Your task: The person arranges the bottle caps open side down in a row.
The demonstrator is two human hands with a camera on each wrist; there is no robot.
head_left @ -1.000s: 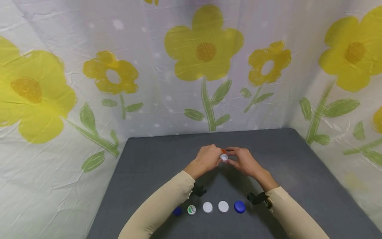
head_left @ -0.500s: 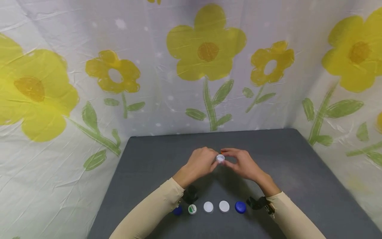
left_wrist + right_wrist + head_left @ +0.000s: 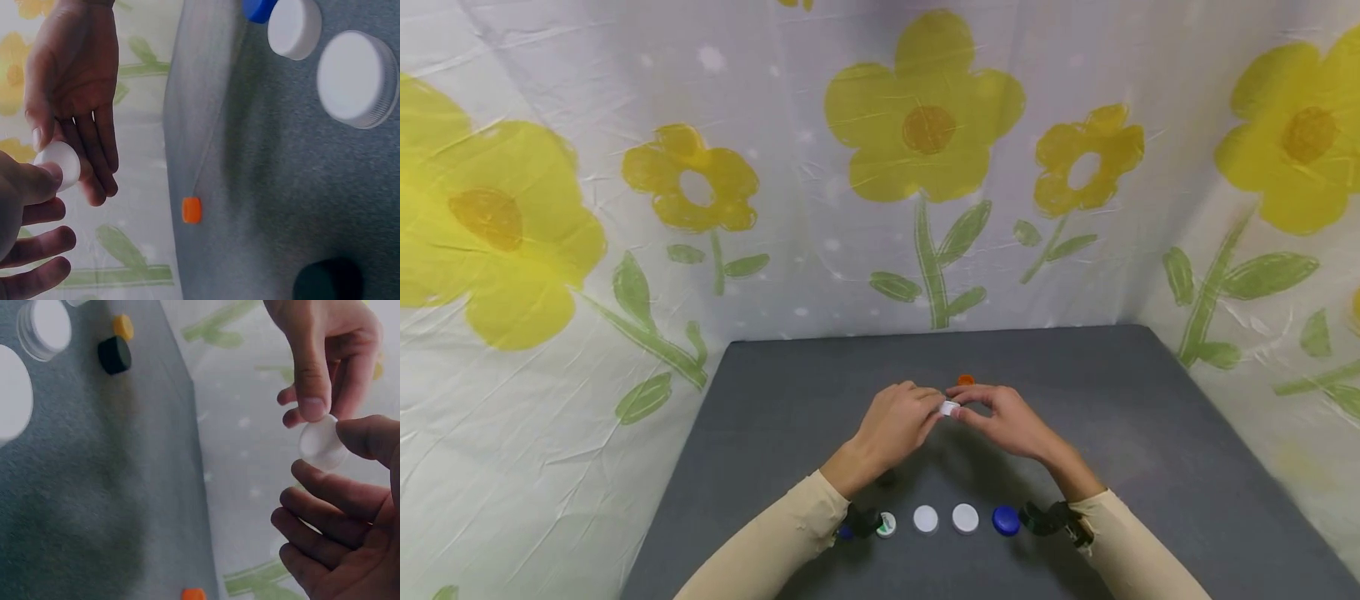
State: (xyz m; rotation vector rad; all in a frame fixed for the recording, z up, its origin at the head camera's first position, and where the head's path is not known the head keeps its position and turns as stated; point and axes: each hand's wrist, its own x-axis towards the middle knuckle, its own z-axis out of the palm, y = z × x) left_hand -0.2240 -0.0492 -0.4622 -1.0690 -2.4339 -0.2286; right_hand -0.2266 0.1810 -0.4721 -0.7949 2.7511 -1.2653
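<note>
Above the table, a white bottle cap (image 3: 949, 407) is held between both hands, turned nearly edge-on in the head view. My left hand (image 3: 895, 421) pinches it, the thumb flat on its face in the left wrist view. From the other side my right hand (image 3: 1011, 421) holds its edge; in the right wrist view the thumb and index fingertip (image 3: 302, 469) meet the rim while the other fingers spread out. Just beyond the hands, an orange cap (image 3: 966, 380) lies on the table.
Nearer the body runs a row of caps: a blue cap (image 3: 1006, 521), two white caps (image 3: 965, 518), a green-and-white cap (image 3: 887, 524) and a partly hidden blue one. The right wrist view adds a black cap (image 3: 115, 355) and a yellow cap (image 3: 123, 327). Flowered cloth hangs behind.
The white cap has tipped from showing its hollow side to nearly edge-on. Both hands have shifted slightly left and nearer the body, uncovering the orange cap.
</note>
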